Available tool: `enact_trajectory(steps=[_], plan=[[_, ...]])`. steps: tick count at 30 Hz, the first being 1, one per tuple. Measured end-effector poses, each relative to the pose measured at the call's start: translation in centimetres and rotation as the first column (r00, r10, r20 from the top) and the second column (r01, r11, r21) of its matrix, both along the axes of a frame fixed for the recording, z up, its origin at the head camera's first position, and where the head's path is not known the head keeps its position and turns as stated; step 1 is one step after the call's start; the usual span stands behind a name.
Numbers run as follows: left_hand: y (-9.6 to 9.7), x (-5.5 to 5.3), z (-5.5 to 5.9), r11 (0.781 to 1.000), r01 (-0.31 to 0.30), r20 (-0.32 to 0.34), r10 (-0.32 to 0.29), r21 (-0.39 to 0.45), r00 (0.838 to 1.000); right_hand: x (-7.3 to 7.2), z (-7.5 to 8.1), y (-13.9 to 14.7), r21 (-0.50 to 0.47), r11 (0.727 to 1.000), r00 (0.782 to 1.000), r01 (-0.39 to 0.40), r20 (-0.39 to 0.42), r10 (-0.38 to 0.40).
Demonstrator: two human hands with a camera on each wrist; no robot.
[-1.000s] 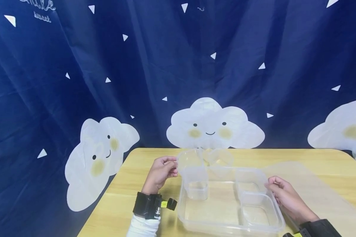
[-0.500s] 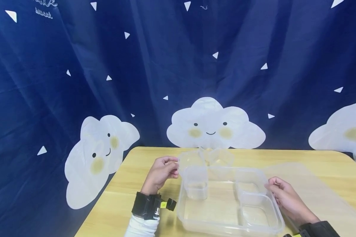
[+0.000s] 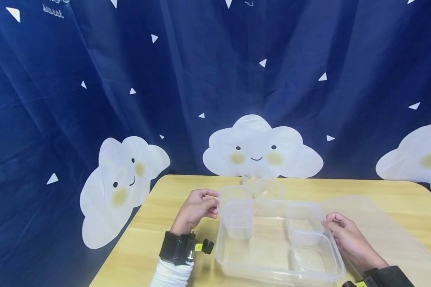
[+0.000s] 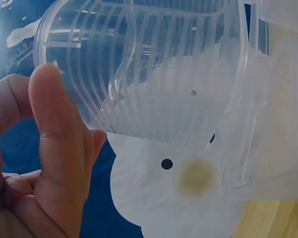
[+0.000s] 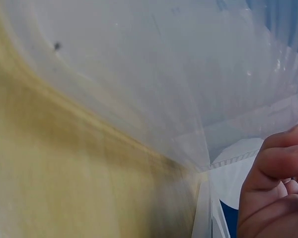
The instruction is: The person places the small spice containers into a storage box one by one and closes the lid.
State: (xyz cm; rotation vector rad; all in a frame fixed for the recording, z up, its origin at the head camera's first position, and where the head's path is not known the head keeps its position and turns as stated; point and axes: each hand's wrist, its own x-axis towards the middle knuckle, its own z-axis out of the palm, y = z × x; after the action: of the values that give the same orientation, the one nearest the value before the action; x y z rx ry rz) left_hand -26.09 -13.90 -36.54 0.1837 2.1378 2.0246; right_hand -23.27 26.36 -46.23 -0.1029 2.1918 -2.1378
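My left hand point(image 3: 195, 209) pinches the rim of a small clear plastic container point(image 3: 238, 217), tilted over the back left corner of the large clear plastic box point(image 3: 262, 273). In the left wrist view the thumb stands at the rim of this ribbed small container point(image 4: 154, 64). At the box's right side, my right hand point(image 3: 350, 239) pinches its rim between thumb and curled forefinger. Two more small containers sit inside along the right wall, one at the front point(image 3: 310, 259) and one behind it point(image 3: 299, 226). The right wrist view shows the box's outer wall point(image 5: 129, 74) close up.
Behind the box are more small clear containers point(image 3: 269, 189), partly hidden by its back wall. A flat translucent sheet or lid point(image 3: 373, 227) lies to the right on the wooden table point(image 3: 140, 239). A dark blue curtain point(image 3: 186, 71) with clouds hangs at the back.
The small container in my left hand has shifted slightly right, its upper end coming down a little. The right hand keeps its place on the box.
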Motion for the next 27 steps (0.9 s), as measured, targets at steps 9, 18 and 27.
enact_trajectory(steps=[9, 18, 27], plan=[[0.05, 0.54, 0.25, 1.0, 0.026, 0.008, -0.026, -0.008, 1.0, 0.06, 0.12, -0.1, 0.015, 1.0, 1.0, 0.009, 0.01, -0.01], [0.17, 0.86, 0.2, 0.998, 0.057, 0.012, -0.056, -0.038, 0.998, 0.07, 0.05, -0.01, 0.015, 1.0, 1.0, 0.006, 0.017, -0.006], [0.2, 1.01, 0.56, 0.994, 0.083, 0.009, -0.082, -0.074, 0.997, -0.14, 0.31, -0.03, 0.023, 1.0, 1.0, 0.002, 0.017, -0.003]])
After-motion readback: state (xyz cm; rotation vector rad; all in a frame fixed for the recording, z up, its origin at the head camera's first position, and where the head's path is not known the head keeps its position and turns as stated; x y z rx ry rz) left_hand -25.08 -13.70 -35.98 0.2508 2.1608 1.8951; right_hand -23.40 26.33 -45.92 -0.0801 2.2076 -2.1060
